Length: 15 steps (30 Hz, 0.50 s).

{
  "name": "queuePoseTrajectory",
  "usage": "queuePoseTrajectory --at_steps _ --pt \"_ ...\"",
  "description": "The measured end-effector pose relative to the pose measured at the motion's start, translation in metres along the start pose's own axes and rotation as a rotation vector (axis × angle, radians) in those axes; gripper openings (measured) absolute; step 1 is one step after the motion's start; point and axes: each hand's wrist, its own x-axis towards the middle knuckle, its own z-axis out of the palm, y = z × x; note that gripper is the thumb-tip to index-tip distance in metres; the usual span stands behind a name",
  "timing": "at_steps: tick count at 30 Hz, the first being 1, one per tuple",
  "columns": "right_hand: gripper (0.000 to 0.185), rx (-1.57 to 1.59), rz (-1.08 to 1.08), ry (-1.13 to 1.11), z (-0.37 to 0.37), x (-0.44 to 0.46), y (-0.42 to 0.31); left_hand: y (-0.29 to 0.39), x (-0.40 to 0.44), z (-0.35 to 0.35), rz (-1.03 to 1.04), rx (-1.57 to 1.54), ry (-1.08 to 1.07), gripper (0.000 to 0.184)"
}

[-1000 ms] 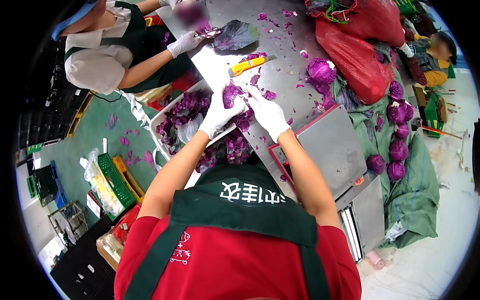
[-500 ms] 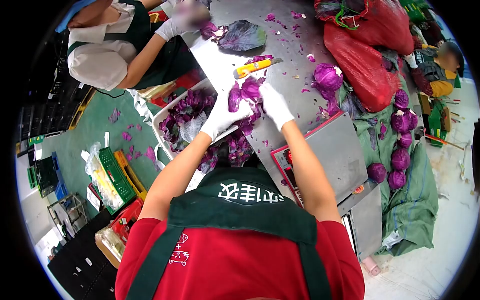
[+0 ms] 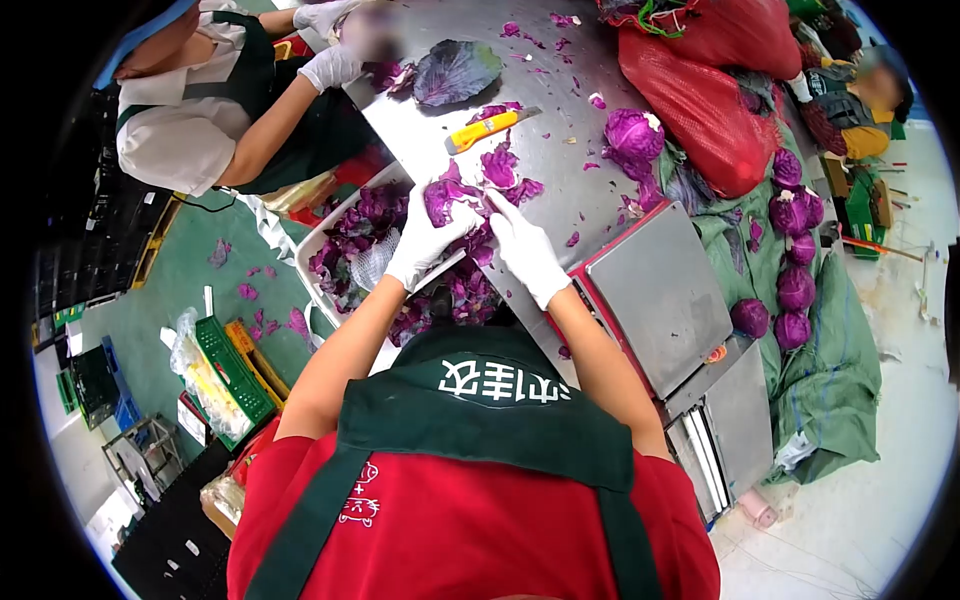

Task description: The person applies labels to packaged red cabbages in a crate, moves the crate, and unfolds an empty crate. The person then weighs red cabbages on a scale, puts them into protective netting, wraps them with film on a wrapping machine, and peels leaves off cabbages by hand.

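Observation:
My left hand [image 3: 432, 242], in a white glove, is wrapped around a red cabbage [image 3: 442, 203] above the edge of a white bin. The fingers of my right hand [image 3: 524, 252], also gloved, are drawn together against the right side of that cabbage; exactly what they pinch there is partly hidden. Loose purple leaves [image 3: 500, 165] lie on the metal table just beyond my hands. A yellow utility knife [image 3: 490, 129] rests farther up the table, its blade pointing right. Below my left hand, the white bin [image 3: 312, 275] is filled with cabbage leaves.
A scale [image 3: 660, 300] stands right of my forearm. Whole red cabbages [image 3: 634, 135] sit beside a red mesh sack [image 3: 690, 110]; several more lie on green sacking [image 3: 825, 400]. At upper left, a co-worker's gloved hand [image 3: 332, 68] is near a dark leaf [image 3: 456, 72].
My right hand has come in from the right against the cabbage, which my left hand still holds. The whole view has shifted slightly, so the table appears farther up and left.

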Motion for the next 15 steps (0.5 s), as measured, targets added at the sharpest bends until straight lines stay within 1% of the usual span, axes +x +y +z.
queuePoseTrajectory --at_steps 1,3,4,5,6,8,10,12,13,14,15 --pt "0.041 0.003 0.003 0.001 0.005 0.001 0.002 -0.003 0.002 0.001 -0.003 0.002 -0.003 0.084" --pt "0.042 -0.231 -0.099 0.126 0.012 0.009 0.003 -0.002 0.004 0.004 0.073 0.124 0.004 0.082" --pt "0.042 -0.223 -0.098 0.132 0.011 0.011 0.005 -0.001 0.004 0.004 0.075 0.131 -0.002 0.082" --pt "0.045 0.013 -0.021 0.023 0.006 0.012 0.000 0.003 0.004 0.004 0.035 0.072 -0.009 0.081" --pt "0.046 0.105 -0.006 -0.017 0.003 0.013 -0.003 0.007 0.002 0.005 -0.007 0.012 -0.014 0.080" --pt "0.047 0.289 0.035 -0.092 -0.002 0.014 -0.010 0.012 0.001 0.008 -0.002 -0.013 -0.011 0.081" --pt "0.043 0.175 -0.074 0.058 0.007 0.028 0.006 0.015 -0.001 0.008 -0.064 -0.080 0.020 0.083" --pt "0.042 0.033 -0.205 0.294 0.013 0.044 0.016 -0.005 0.000 0.006 -0.045 -0.068 0.025 0.083" --pt "0.044 -0.082 -0.009 0.288 -0.001 0.047 0.019 -0.015 -0.003 0.006 0.001 -0.049 0.003 0.083" --pt "0.044 -0.114 -0.020 0.314 -0.012 0.048 0.020 -0.018 -0.003 0.007 0.055 -0.029 -0.021 0.084" --pt "0.044 -0.059 0.061 0.237 -0.015 0.054 0.026 -0.009 -0.007 0.008 0.174 0.261 0.054 0.084"
